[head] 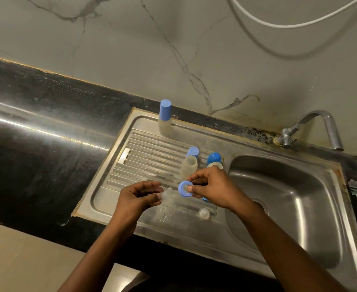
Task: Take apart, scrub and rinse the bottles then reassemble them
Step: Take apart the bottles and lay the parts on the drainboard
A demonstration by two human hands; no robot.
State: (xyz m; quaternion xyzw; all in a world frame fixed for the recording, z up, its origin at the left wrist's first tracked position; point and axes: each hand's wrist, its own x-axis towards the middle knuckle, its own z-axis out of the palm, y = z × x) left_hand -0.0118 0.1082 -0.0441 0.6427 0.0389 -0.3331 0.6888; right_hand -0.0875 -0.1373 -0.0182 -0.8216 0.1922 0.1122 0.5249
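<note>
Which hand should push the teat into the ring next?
Left, likely. The left hand pinches the clear teat just beside the blue ring, which the right hand pinches.

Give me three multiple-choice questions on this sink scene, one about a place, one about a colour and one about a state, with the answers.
1. Where does the capped bottle stand?
A. in the basin
B. at the far edge of the drainboard
C. on the black counter

2. What colour is the ring held in the right hand?
A. blue
B. red
C. green

3. The nearer bottle, just beyond that hand, is:
A. capped
B. lying on its side
C. upright with an open top

Answers:
1 B, it stands behind the drainboard's ribs.
2 A, the ring pinched in the fingers is light blue.
3 C, its bare mouth shows.
</note>
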